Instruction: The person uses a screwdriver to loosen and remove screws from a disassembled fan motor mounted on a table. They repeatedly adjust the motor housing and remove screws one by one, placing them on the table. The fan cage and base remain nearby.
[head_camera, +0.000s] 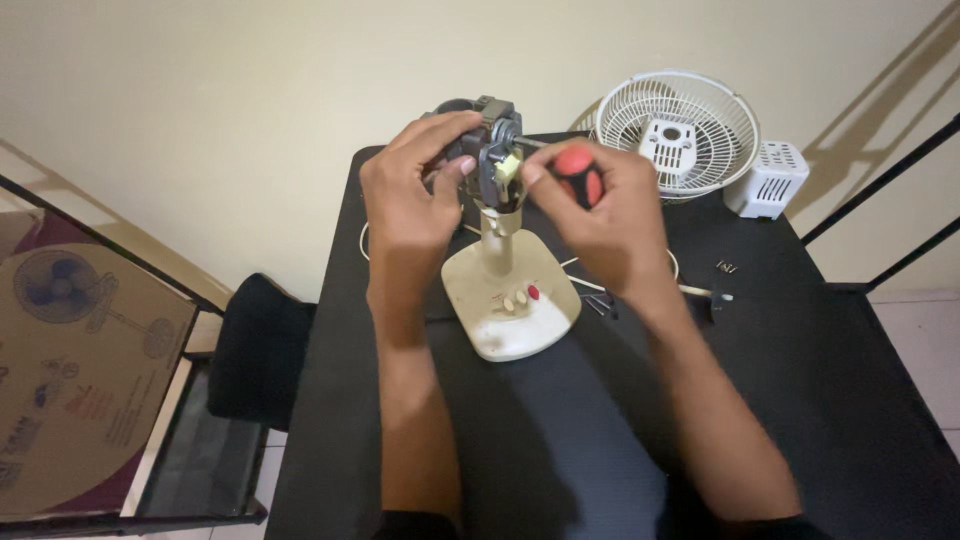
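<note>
A stripped fan motor (497, 150) sits on top of a cream stand whose base (512, 300) rests on the black table (820, 380). My left hand (412, 200) grips the motor from the left side. My right hand (600, 215) is closed around a screwdriver with a red and black handle (577, 173); its metal shaft points left into the front of the motor. The base carries pale push buttons and one red button (533, 292).
A white fan grille (677, 132) and a white plastic motor cover (768, 180) lie at the table's back right. Small screws (726, 267) and a loose tool (705, 293) lie right of the base. A cardboard fan box (80, 380) stands at left.
</note>
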